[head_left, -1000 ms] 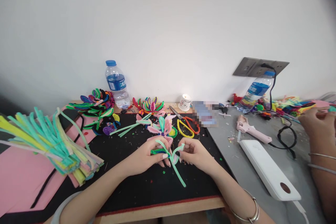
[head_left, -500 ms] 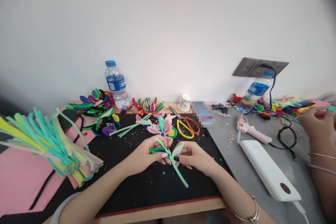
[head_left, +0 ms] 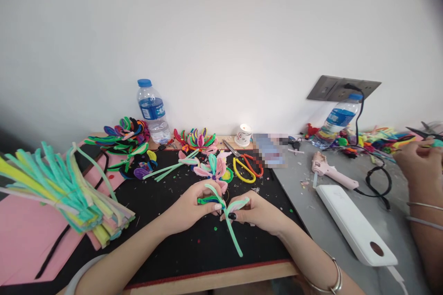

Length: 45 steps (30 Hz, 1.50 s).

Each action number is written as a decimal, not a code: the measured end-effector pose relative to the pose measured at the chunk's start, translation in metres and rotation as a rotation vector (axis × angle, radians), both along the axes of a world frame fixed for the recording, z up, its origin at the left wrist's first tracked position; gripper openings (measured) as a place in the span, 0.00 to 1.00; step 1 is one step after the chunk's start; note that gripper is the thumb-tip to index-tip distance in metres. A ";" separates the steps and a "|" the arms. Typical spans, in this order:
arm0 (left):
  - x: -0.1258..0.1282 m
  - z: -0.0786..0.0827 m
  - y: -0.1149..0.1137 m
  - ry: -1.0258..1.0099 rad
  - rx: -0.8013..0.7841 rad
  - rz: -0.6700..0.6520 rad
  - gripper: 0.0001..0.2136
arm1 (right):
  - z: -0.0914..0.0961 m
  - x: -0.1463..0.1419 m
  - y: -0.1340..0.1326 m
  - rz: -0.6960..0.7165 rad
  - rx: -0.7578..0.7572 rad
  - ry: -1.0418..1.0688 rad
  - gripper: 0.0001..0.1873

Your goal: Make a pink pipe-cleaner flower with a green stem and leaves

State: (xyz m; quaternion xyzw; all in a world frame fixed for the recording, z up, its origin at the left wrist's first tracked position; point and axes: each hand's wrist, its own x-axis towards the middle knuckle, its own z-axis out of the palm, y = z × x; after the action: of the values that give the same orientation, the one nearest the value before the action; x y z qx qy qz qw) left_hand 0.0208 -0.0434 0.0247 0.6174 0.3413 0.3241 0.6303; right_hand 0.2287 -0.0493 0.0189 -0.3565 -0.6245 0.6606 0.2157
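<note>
Between my two hands is a mint-green pipe cleaner (head_left: pixel 233 235), its long end slanting down toward the table's front edge. My left hand (head_left: pixel 194 205) pinches it near its middle, together with a green and blue pipe-cleaner loop (head_left: pixel 206 200). Bent to the right, a pale green and white loop (head_left: pixel 238 204) is pinched by my right hand (head_left: pixel 254 209), thumb against its base. Some fingertips are hidden behind the piece. Just beyond my hands lie pink and mint pipe-cleaner petals (head_left: pixel 212 168) and scissors (head_left: pixel 247 168) with yellow and red handles.
A bundle of pipe cleaners (head_left: pixel 65 189) lies on pink sheets (head_left: pixel 24 239) at left. Water bottles (head_left: pixel 152 113) and a paper cup (head_left: pixel 243 134) stand by the wall. At right are a glue gun (head_left: pixel 332 173), a white power bank (head_left: pixel 355 226) and another person's hand (head_left: pixel 420 161).
The pipe cleaner's lower end has swung left and down. The pale loop has tilted further right under my right hand. Scissor blades now show by the other person's hand.
</note>
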 end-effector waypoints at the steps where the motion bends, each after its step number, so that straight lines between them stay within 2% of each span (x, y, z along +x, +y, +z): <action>1: 0.001 0.000 0.000 0.002 -0.008 0.008 0.05 | 0.000 0.000 0.000 -0.001 -0.003 -0.002 0.16; 9: 0.001 -0.004 -0.003 -0.053 -0.013 0.022 0.07 | -0.002 0.001 0.000 -0.077 0.007 -0.057 0.16; 19: 0.000 -0.001 -0.002 -0.018 0.008 0.039 0.06 | 0.000 0.001 0.000 -0.030 0.059 -0.079 0.18; 25: 0.002 -0.001 -0.001 -0.018 -0.016 0.046 0.05 | 0.000 0.000 -0.001 -0.047 0.064 -0.085 0.18; 33: 0.003 0.000 -0.002 0.000 -0.006 0.072 0.06 | 0.001 -0.003 0.000 -0.049 0.126 -0.032 0.15; 45: 0.004 -0.004 -0.003 0.023 0.026 0.075 0.05 | 0.000 -0.005 -0.002 -0.109 0.148 -0.101 0.12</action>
State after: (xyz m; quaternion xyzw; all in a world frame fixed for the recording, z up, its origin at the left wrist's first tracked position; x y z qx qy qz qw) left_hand 0.0246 -0.0469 0.0204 0.6160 0.3672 0.3447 0.6057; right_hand 0.2232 -0.0514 0.0186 -0.4058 -0.6615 0.5811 0.2452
